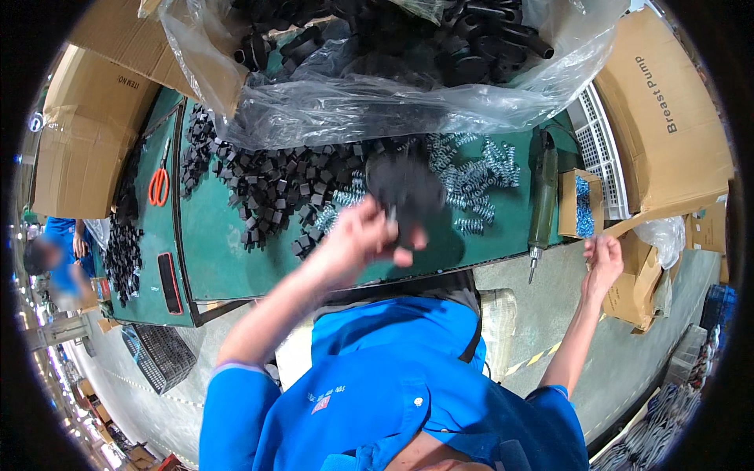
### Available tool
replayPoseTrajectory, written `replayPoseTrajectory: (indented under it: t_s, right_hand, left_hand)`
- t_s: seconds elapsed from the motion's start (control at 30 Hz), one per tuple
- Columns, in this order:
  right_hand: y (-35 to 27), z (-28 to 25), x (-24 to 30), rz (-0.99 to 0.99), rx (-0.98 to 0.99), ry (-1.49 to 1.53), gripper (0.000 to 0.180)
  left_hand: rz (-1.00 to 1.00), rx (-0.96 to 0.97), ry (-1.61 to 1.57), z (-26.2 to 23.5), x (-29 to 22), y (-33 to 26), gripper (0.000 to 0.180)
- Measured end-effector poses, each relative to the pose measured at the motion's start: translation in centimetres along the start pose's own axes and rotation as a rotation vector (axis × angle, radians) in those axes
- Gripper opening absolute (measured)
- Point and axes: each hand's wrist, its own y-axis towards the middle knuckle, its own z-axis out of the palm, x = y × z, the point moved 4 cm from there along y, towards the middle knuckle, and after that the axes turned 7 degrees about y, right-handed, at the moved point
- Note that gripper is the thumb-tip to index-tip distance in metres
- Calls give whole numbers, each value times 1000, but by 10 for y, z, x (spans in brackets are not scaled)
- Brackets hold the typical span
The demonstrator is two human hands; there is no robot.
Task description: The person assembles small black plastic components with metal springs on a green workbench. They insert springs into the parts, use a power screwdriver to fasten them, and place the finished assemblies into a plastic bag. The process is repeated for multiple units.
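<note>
In front of my body, my left hand (367, 235) is closed on a dark, rounded black plastic part (404, 184), which is smeared by motion. The part is held above the near middle of the table, by a spread of metal coil springs (491, 173). Out past the table's right front edge, my right hand (603, 263) is raised with its fingertips pinched together. Anything between them is too small to make out. The small cardboard box of bluish screws (583, 206) is just beyond that hand. An electric screwdriver (543, 192) lies left of the box, its bit toward me.
Small black blocks (271, 177) are heaped left of the springs. Orange-handled scissors (159, 185) and a phone (169, 282) lie farther left on the green table (216, 271). A plastic-lined carton (330, 110) of black parts spans the back. Another person (67, 247) is at far left.
</note>
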Motion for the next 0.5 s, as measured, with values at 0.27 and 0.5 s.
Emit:
replayPoseTrajectory:
  t_s: [0.27, 0.5]
  right_hand:
    - [-134, 0, -78, 453, -27, 477, 15]
    - [-156, 37, -63, 431, -28, 499, 15]
  left_hand:
    - [-221, -206, 60, 3, 104, -38, 33]
    - [185, -364, 1469, -21, 34, -56, 33]
